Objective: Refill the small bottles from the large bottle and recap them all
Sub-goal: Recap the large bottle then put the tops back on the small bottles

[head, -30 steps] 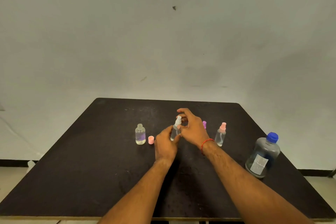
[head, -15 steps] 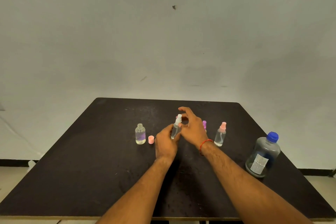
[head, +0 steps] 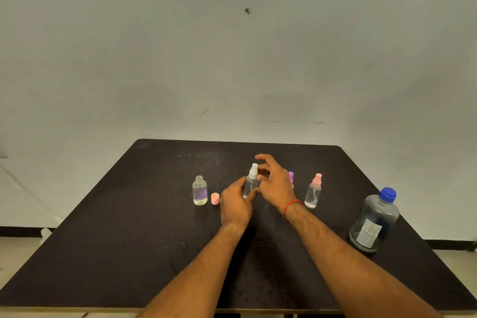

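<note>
The left hand (head: 236,204) grips the lower body of a clear spray bottle (head: 249,184), which stands upright near the middle of the dark tabletop (head: 129,240). The right hand (head: 275,186) arches its fingers round the white spray head (head: 253,170), though whether they touch it cannot be told. The likely step is seating or turning this head. A head started askew could cross-thread and leak, and a twist against a loose hold could tip so tall and narrow a bottle. Just behind the right hand stands a purple-topped bottle (head: 291,177), largely hidden, and near the wrist a pink-topped spray bottle (head: 313,192). A careless sweep of the forearm could knock either over. To the left, an open round bottle (head: 199,191) holds liquid, its pink cap (head: 215,199) lying just beside it. A nudge from the left hand could spill the one or send the other rolling. The large bottle (head: 371,227), blue cap (head: 388,194) on, stands well apart at the right.
</note>
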Demonstrator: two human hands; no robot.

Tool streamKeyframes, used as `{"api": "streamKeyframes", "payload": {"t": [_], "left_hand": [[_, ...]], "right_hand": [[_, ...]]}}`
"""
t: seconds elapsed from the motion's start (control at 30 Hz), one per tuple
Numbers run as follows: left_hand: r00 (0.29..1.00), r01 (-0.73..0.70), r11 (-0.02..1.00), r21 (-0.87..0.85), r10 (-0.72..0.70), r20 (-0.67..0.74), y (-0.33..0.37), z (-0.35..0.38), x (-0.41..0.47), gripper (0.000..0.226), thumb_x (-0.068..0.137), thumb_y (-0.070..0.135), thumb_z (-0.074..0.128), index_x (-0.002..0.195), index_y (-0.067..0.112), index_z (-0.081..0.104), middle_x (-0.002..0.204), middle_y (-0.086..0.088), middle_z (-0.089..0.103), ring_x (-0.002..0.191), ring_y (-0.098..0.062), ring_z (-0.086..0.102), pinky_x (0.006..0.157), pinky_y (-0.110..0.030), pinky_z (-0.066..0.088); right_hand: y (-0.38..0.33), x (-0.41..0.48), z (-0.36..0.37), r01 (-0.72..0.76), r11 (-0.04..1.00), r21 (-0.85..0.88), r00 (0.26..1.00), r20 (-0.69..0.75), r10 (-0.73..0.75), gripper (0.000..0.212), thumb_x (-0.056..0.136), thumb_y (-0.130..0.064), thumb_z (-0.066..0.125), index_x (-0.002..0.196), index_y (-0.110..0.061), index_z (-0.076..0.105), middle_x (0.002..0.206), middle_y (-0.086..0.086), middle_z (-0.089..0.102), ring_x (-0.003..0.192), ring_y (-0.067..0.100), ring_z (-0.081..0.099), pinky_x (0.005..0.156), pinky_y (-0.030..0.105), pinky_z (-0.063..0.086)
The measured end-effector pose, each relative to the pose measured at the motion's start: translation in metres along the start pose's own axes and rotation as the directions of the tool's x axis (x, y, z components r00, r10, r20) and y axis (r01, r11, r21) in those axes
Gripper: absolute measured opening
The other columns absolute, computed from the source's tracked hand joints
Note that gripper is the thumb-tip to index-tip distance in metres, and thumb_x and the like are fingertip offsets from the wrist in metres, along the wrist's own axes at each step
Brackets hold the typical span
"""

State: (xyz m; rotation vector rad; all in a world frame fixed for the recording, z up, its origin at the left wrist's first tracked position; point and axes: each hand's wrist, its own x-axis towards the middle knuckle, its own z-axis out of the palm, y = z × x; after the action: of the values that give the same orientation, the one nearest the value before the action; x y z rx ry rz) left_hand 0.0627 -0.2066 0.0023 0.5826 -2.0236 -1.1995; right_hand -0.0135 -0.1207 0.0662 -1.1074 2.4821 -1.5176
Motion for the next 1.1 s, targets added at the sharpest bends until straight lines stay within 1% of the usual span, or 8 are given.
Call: {"api": "streamKeyframes", "payload": {"t": [0.17, 0.4, 0.47, 0.53, 0.73, 0.9, 1.03, 1.1], "left_hand": [[1.0, 0.005, 0.999, 0.039, -0.005, -0.009, 0.0, -0.0003, 0.0011, 0.027, 0.09, 0.022, 0.077, 0.116, 0.027, 0.071, 0.088, 0.027, 0.062, 0.086, 0.014, 0.06, 0.068, -0.004, 0.046], [1.0, 0.0, 0.999, 0.041, 0.0, 0.004, -0.0015, 0.0013, -0.0007, 0.023, 0.091, 0.023, 0.077, 0.111, 0.031, 0.07, 0.085, 0.029, 0.062, 0.089, 0.019, 0.058, 0.067, -0.005, 0.043], [1.0, 0.002, 0.999, 0.034, -0.002, 0.007, -0.0017, 0.0018, -0.0006, 0.022, 0.091, 0.023, 0.076, 0.108, 0.034, 0.069, 0.085, 0.028, 0.063, 0.09, 0.019, 0.058, 0.067, -0.006, 0.042], [1.0, 0.009, 0.999, 0.037, -0.01, 0.004, -0.0016, 0.0015, 0.0001, 0.022, 0.091, 0.023, 0.076, 0.109, 0.033, 0.07, 0.084, 0.029, 0.061, 0.09, 0.022, 0.057, 0.065, -0.004, 0.041], [1.0, -0.008, 1.0, 0.004, 0.008, 0.014, -0.0023, 0.0011, -0.0002, 0.025, 0.091, 0.02, 0.076, 0.111, 0.034, 0.069, 0.085, 0.029, 0.063, 0.092, 0.022, 0.058, 0.068, 0.001, 0.044], [1.0, 0.011, 1.0, -0.014, -0.011, 0.021, -0.0025, 0.0016, 0.0, 0.024, 0.092, 0.02, 0.075, 0.115, 0.028, 0.072, 0.096, 0.018, 0.07, 0.092, 0.002, 0.066, 0.08, -0.014, 0.052], [1.0, 0.017, 1.0, 0.01, -0.017, 0.023, -0.0012, 0.0007, 0.0004, 0.021, 0.092, 0.022, 0.076, 0.109, 0.032, 0.071, 0.088, 0.025, 0.065, 0.086, 0.008, 0.063, 0.073, -0.009, 0.046], [1.0, 0.009, 0.999, 0.034, -0.009, 0.021, 0.0002, 0.0002, 0.0005, 0.026, 0.091, 0.023, 0.076, 0.116, 0.029, 0.071, 0.09, 0.027, 0.063, 0.086, 0.01, 0.062, 0.071, -0.006, 0.044]], "right_hand": [[0.0034, 0.0, -0.0012, -0.01, 0.999, 0.035, 0.999, -0.052, 0.012, 0.034, 0.08, -0.022, 0.078, 0.106, -0.032, 0.06, 0.081, -0.008, 0.066, 0.077, 0.008, 0.065, 0.068, 0.025, 0.059], [0.0032, 0.0044, -0.0006, -0.018, 0.996, 0.082, 1.0, 0.003, 0.018, 0.049, 0.084, 0.0, 0.068, 0.123, -0.029, 0.058, 0.112, -0.009, 0.064, 0.105, 0.006, 0.06, 0.075, 0.011, 0.051], [0.0049, 0.0052, 0.0019, -0.031, 0.993, 0.11, 0.999, 0.023, 0.028, 0.047, 0.085, 0.003, 0.065, 0.12, -0.029, 0.061, 0.114, -0.006, 0.066, 0.107, 0.008, 0.061, 0.081, 0.016, 0.054], [0.0062, 0.0052, 0.0043, -0.039, 0.992, 0.116, 0.999, 0.016, 0.037, 0.04, 0.086, -0.001, 0.068, 0.116, -0.028, 0.064, 0.111, -0.007, 0.067, 0.105, 0.009, 0.063, 0.084, 0.021, 0.055], [0.0066, 0.0042, 0.0023, -0.039, 0.995, 0.089, 0.998, -0.039, 0.043, 0.036, 0.077, -0.018, 0.08, 0.109, -0.027, 0.066, 0.096, -0.011, 0.066, 0.089, 0.003, 0.062, 0.072, 0.01, 0.049], [0.0046, 0.0063, -0.0007, -0.022, 0.99, 0.137, 0.999, 0.052, 0.015, 0.041, 0.085, -0.003, 0.069, 0.118, -0.027, 0.065, 0.111, -0.009, 0.067, 0.106, 0.006, 0.061, 0.078, 0.012, 0.051], [0.003, 0.0072, 0.0019, -0.047, 0.991, 0.123, 0.999, 0.007, 0.046, 0.027, 0.082, -0.006, 0.074, 0.105, -0.021, 0.07, 0.099, -0.006, 0.07, 0.096, 0.008, 0.065, 0.083, 0.022, 0.055], [0.0027, 0.0067, 0.003, -0.067, 0.991, 0.117, 0.997, -0.041, 0.073, 0.026, 0.078, -0.014, 0.079, 0.102, -0.02, 0.069, 0.091, -0.006, 0.069, 0.088, 0.008, 0.066, 0.075, 0.017, 0.054]]}}
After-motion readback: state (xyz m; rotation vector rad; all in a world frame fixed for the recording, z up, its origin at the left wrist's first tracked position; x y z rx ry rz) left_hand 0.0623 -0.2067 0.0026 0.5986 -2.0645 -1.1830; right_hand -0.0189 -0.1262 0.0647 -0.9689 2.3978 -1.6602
